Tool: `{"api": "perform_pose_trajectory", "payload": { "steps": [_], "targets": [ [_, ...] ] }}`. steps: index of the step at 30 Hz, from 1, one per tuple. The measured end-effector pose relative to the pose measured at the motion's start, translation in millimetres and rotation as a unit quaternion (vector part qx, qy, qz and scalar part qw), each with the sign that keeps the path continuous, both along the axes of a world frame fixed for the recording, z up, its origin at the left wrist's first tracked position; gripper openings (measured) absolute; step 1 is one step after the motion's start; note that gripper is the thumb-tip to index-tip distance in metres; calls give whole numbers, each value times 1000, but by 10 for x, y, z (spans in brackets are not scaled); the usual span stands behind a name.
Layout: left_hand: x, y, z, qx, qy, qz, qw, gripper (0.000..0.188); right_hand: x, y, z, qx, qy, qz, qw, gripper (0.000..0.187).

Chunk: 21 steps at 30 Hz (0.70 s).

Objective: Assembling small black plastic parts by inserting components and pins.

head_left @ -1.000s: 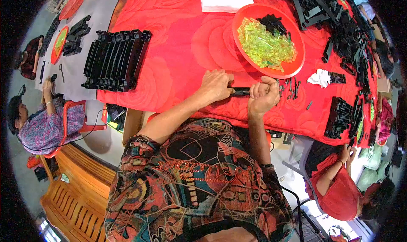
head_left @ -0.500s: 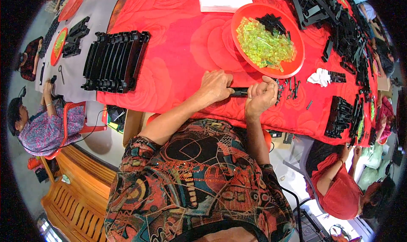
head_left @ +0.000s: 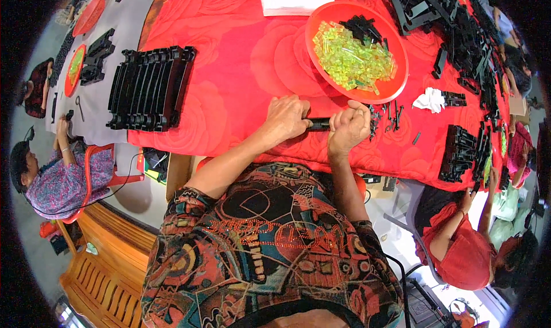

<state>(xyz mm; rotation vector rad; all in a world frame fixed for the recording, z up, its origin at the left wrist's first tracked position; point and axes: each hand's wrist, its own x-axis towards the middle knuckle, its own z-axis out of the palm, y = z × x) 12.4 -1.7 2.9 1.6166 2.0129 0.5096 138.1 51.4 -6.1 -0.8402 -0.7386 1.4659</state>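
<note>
Both hands, left hand (head_left: 290,118) and right hand (head_left: 348,127), grip a black plastic strip (head_left: 319,123) mid-assembly; next likely needs a yellow-green piece (head_left: 353,55).

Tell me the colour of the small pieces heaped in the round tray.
Translucent yellow-green pieces in the red tray, beside some black parts; head view shows it.

Both forearms extend forward from the lower edge and converge. Left hand (head_left: 288,117): palm down, fingers curled in a closed grip. Right hand (head_left: 348,127): loose fist, knuckles up, just beside the left.
</note>
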Motion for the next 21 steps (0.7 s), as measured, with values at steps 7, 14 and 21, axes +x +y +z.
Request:
{"api": "perform_pose_trajectory", "payload": {
  "steps": [7,14,21],
  "targets": [
    [15,-15,-42,38,1,7,999,25,-20,-23,-40,20,-15,13,1000,21],
    [-4,-6,21,2,-4,-4,1000,24,-36,-33,-17,23,-21,4,1000,21],
    [-9,-97,7,69,10,-33,997,25,0,-13,42,20,-13,24,999,20]
  ]
}}
